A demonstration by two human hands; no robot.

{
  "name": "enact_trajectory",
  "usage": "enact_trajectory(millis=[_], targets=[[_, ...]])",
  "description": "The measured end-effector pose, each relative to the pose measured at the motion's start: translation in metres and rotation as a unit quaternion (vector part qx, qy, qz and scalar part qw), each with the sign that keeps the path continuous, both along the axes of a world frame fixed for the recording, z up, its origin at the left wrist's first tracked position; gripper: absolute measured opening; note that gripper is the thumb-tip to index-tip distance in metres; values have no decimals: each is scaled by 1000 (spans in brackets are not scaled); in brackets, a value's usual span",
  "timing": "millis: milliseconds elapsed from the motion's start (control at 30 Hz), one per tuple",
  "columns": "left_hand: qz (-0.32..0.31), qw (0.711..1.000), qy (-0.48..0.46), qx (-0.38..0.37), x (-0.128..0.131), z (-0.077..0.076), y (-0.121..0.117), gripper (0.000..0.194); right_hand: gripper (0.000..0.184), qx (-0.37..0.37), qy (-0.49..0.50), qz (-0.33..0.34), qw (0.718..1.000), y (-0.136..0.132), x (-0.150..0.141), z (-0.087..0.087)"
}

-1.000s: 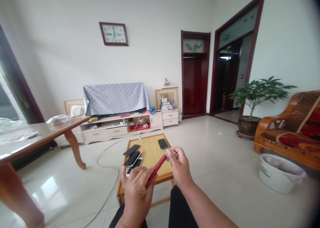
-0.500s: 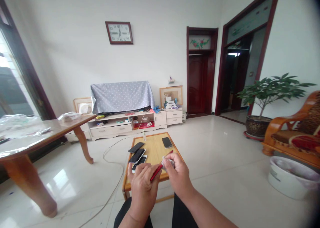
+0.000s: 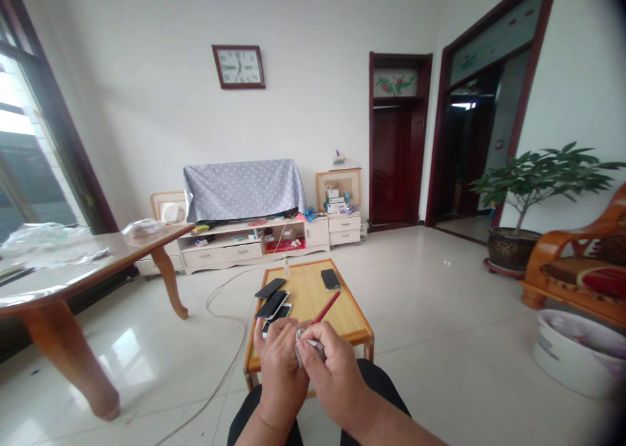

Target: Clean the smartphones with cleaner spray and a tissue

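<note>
Over the near edge of the small table, my left hand [image 3: 282, 355] is closed around what looks like a red phone [image 3: 327, 308], seen nearly edge-on. Its far end sticks out beyond the fingers and the rest is covered. A crumpled greyish-white cloth [image 3: 299, 351] is pinched in my right hand [image 3: 335, 361], pressed close to my left hand near the hidden part of the phone. Left of centre on the table, a dark phone [image 3: 270, 288] lies beyond a white-edged phone [image 3: 272, 304] and a white phone [image 3: 283, 312]. Another black phone [image 3: 330, 279] lies at the far right.
A small bottle [image 3: 286, 265] stands at the back edge of the wooden table [image 3: 313, 283]. A cable [image 3: 208, 302] runs over the floor at left. A larger table [image 3: 147, 240] is on the left, a white tub [image 3: 570, 361] on the right.
My right hand with the cloth has moved left and down along the red phone, against my left hand. The view has shifted slightly left.
</note>
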State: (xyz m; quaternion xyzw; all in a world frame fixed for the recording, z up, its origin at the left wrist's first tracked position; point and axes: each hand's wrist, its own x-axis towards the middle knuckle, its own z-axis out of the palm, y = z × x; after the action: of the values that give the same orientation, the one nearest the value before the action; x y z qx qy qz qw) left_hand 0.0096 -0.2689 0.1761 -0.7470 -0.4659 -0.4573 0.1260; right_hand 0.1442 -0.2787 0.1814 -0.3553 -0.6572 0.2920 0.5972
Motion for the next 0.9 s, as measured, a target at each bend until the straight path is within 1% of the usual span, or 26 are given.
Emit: enact_trajectory(millis=[33, 133, 200, 267, 367, 433, 500, 600, 667, 733, 767, 833, 900], targets=[[-1, 1000, 0, 4, 0, 0, 0, 19, 19, 1, 3, -11, 1000, 3, 2, 1], [6, 1000, 2, 7, 0, 3, -2, 17, 25, -14, 46, -84, 995, 22, 12, 5], [9, 1000, 8, 7, 0, 5, -2, 17, 27, -22, 68, -114, 991, 29, 16, 5], [8, 1000, 12, 7, 0, 5, -1, 17, 25, -17, 50, -104, 993, 24, 12, 4], [7, 1000, 9, 5, -1, 4, 0, 18, 20, 1, 3, -43, 999, 9, 3, 1], [4, 1000, 6, 6, -1, 4, 0, 17, 19, 0, 10, -35, 999, 8, 5, 1], [-1, 1000, 8, 8, 0, 6, -3, 17, 23, -14, 48, -71, 996, 21, 16, 3], [-8, 1000, 10, 10, 2, 9, -6, 18, 28, -34, 106, -137, 984, 48, 36, 7], [-9, 1000, 12, 10, 3, 10, -6, 17, 29, -38, 112, -158, 980, 54, 39, 8], [-7, 1000, 18, 7, 3, 9, -4, 18, 27, -30, 86, -142, 986, 43, 32, 6], [-4, 1000, 20, 4, 3, 7, -2, 18, 24, -21, 66, -122, 990, 33, 25, 4], [2, 1000, 19, -5, 2, 4, 0, 16, 19, 8, 22, -60, 998, 11, 11, 0], [3, 1000, 12, -9, 0, 0, 2, 17, 18, 49, -2, -24, 998, -5, 3, -2]])
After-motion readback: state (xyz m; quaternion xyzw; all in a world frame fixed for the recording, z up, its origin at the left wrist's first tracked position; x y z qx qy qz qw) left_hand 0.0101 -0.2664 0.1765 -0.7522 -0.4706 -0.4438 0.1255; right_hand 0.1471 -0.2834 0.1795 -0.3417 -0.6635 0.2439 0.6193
